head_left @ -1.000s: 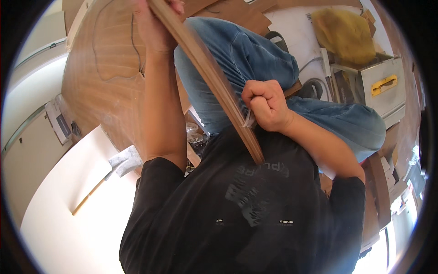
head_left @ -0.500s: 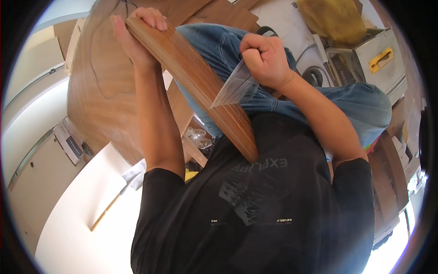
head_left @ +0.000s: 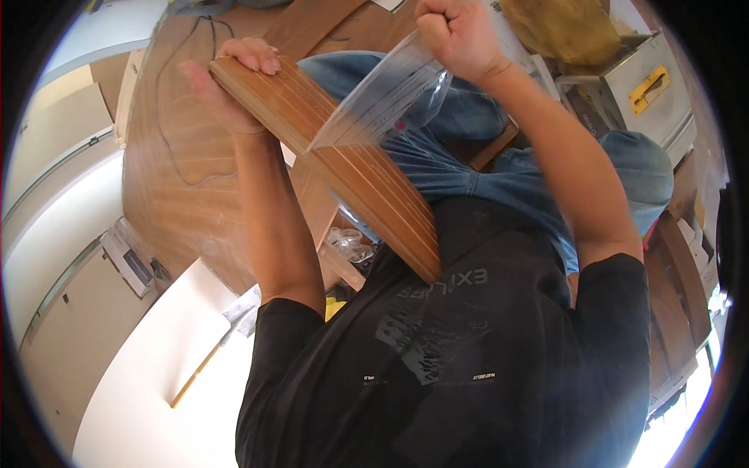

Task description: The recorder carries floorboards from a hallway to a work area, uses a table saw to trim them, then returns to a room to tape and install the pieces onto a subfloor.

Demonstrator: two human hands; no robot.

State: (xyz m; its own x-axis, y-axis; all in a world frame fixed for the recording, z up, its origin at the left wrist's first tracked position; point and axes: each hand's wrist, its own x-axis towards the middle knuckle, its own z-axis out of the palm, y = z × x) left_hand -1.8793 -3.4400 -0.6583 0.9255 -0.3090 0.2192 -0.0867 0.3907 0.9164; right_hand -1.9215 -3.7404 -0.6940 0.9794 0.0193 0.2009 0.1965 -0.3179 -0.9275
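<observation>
A bundle of brown wooden strips (head_left: 382, 195) slants across my lap, its near end against my black shirt. My left hand (head_left: 226, 101) grips its far end, fingers over the top and the thumb along the outer side. In my right fist (head_left: 462, 40) is bunched one end of a clear plastic film (head_left: 394, 90). The film stretches taut down to the left, where it still clings across the strips around their middle. A small red mark shows on its loose part.
Brown planks (head_left: 312, 27) lie on the floor ahead. A metal case (head_left: 651, 90) with a yellow latch stands at right, beside a yellow bag (head_left: 558, 31). On the left are a thin dark cable (head_left: 164, 117) and a white panel (head_left: 148, 343); crumpled clear plastic (head_left: 349, 243) lies near my lap.
My right hand has moved up and away, drawing out a longer stretch of film. The line where the film meets the strips has shifted toward my left hand, which has dropped slightly.
</observation>
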